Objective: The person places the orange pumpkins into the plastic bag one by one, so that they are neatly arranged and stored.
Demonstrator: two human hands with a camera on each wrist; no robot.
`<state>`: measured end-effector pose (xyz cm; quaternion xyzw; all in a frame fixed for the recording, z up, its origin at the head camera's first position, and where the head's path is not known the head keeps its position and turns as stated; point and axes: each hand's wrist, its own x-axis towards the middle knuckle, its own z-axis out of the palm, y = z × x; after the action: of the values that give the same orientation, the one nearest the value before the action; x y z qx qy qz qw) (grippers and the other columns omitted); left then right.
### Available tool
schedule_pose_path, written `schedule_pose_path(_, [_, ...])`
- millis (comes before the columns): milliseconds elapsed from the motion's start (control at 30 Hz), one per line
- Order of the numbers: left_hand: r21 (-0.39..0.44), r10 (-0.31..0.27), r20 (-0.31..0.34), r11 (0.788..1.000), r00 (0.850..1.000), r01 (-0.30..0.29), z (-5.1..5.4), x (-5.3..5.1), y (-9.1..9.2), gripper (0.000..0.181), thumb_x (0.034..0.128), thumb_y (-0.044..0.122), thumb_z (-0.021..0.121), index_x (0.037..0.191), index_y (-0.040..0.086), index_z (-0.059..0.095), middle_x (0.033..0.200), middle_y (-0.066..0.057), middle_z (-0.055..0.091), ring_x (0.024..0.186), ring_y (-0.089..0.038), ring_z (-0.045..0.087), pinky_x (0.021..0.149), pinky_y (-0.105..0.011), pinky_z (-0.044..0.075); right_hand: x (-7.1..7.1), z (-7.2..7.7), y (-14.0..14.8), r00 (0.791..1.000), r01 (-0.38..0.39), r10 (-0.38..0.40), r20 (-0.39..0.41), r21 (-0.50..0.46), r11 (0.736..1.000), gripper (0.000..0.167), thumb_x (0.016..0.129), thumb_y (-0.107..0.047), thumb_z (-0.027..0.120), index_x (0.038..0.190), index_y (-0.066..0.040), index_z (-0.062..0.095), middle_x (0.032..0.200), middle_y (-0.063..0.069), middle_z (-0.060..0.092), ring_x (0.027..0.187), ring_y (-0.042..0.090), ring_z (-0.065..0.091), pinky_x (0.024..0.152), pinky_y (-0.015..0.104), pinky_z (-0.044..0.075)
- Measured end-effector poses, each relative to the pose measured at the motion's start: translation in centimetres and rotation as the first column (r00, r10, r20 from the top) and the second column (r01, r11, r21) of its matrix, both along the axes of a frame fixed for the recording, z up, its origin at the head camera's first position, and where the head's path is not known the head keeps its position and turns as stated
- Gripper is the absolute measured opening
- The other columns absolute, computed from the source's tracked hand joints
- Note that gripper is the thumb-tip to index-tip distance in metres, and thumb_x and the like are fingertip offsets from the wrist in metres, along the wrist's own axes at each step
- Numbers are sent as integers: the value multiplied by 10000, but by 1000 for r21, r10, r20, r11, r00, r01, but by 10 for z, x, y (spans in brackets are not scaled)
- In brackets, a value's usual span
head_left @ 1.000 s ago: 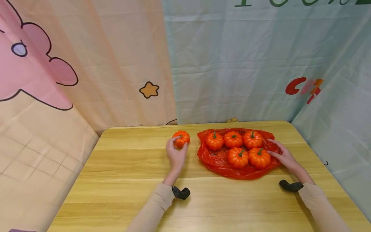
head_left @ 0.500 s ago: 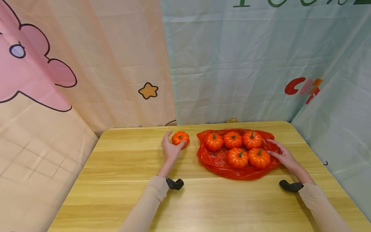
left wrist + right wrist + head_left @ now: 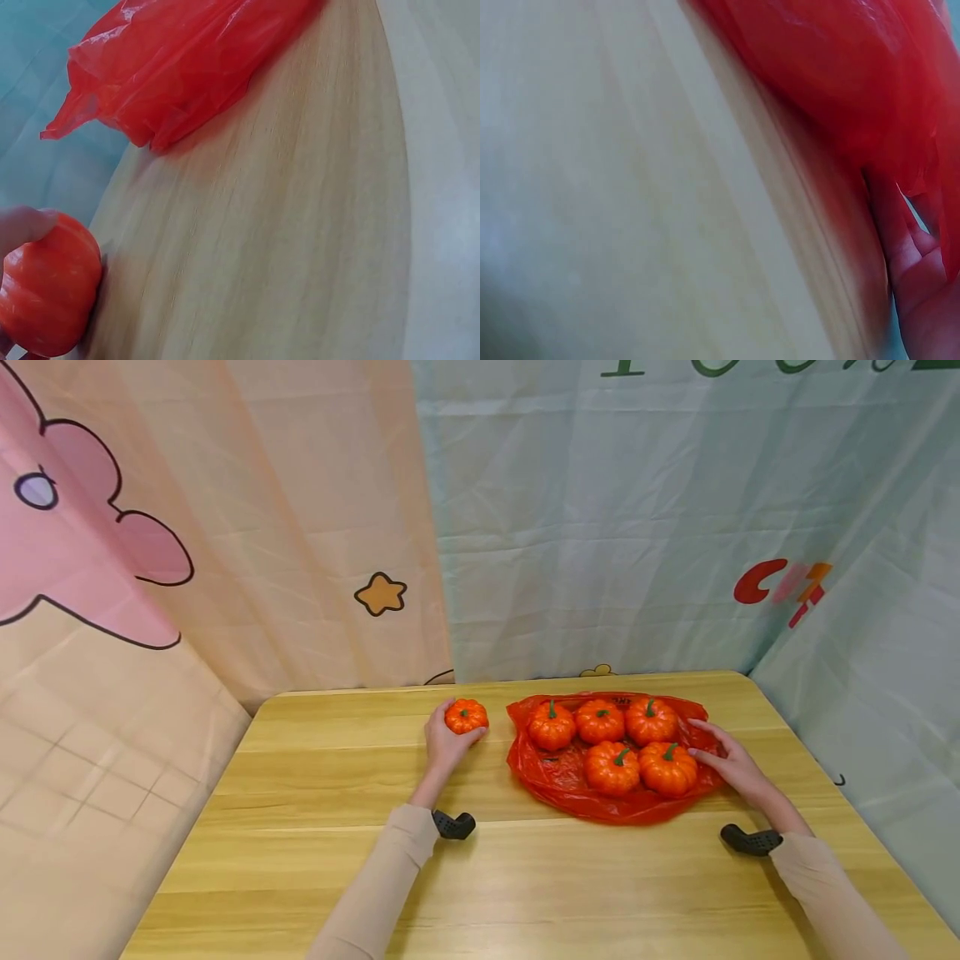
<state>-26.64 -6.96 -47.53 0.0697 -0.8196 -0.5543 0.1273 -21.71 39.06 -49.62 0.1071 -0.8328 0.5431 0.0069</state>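
A small orange pumpkin [image 3: 466,717] with a short green stem sits on the table left of a red plastic bag [image 3: 551,777]. My left hand [image 3: 444,743] grips it from the left and front, thumb on the near right side. In the left wrist view the thumb presses the pumpkin [image 3: 49,289]; the other fingers are mostly hidden. Several similar pumpkins [image 3: 613,768] rest in two rows in the spread bag. At the bag's right end my right hand [image 3: 738,767] holds its edge, thumb beside the lower right pumpkin [image 3: 667,770]. Red plastic [image 3: 840,67] covers part of that hand's fingers.
The light wooden table [image 3: 570,893] reaches back to a printed curtain [image 3: 637,527] along its far edge. Another curtain side [image 3: 892,635] hangs by the right edge. Black wrist devices [image 3: 453,825] sit at both sleeve cuffs.
My left hand first moved left off the pumpkin with its fingers spread, then came in round it again, with fingers on its left side. The pumpkin and right hand barely moved.
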Motion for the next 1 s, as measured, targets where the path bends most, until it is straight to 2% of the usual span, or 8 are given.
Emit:
schedule_pose_path(367, [-42, -25, 42, 999, 999, 27, 1, -5, -6, 751, 668, 173, 870, 1317, 48, 515, 1323, -183, 533, 1209, -359, 519, 1031, -482, 433, 1, -1, 1, 1000, 12, -12, 17, 9, 1000, 523, 991, -205, 525, 1482, -168, 347, 1448, -106, 324, 1095, -199, 306, 861, -17, 299])
schedule_pose_path(600, [24, -19, 53, 1000, 998, 18, 6, -10, -8, 734, 631, 110, 878, 1282, 38, 547, 1298, -200, 561, 1180, -369, 543, 1021, -470, 452, -2, 2, 1, 1000, 1, -1, 28, 10, 1000, 531, 993, -217, 522, 1487, -168, 335, 1454, -57, 322, 1110, -189, 290, 864, -20, 297])
schedule_pose_path(800, [46, -17, 50, 999, 999, 14, 7, -11, -8, 725, 625, 102, 881, 1274, 41, 562, 1298, -199, 561, 1184, -371, 537, 1030, -472, 445, -3, 2, 2, 1000, 4, -5, 29, 20, 1000, 542, 993, -213, 521, 1485, -107, 319, 1401, -148, 327, 1097, -189, 298, 860, -18, 298])
schedule_pose_path(867, [59, -10, 50, 998, 999, 7, 5, -10, -7, 721, 627, 99, 879, 1274, 47, 564, 1300, -193, 560, 1186, -370, 534, 1030, -476, 443, -2, 2, 2, 999, 7, -8, 39, 28, 1000, 555, 992, -221, 525, 1487, -95, 308, 1428, -89, 327, 1091, -185, 301, 858, -15, 300])
schedule_pose_path(1000, [70, 18, 38, 997, 999, -21, 0, -8, -5, 716, 622, 103, 882, 1264, 55, 571, 1296, -177, 570, 1189, -363, 534, 1034, -474, 440, 0, 2, 1, 998, 11, -13, 57, 37, 999, 570, 991, -228, 527, 1491, -83, 294, 1489, 140, 269, 1107, -153, 305, 859, -9, 304])
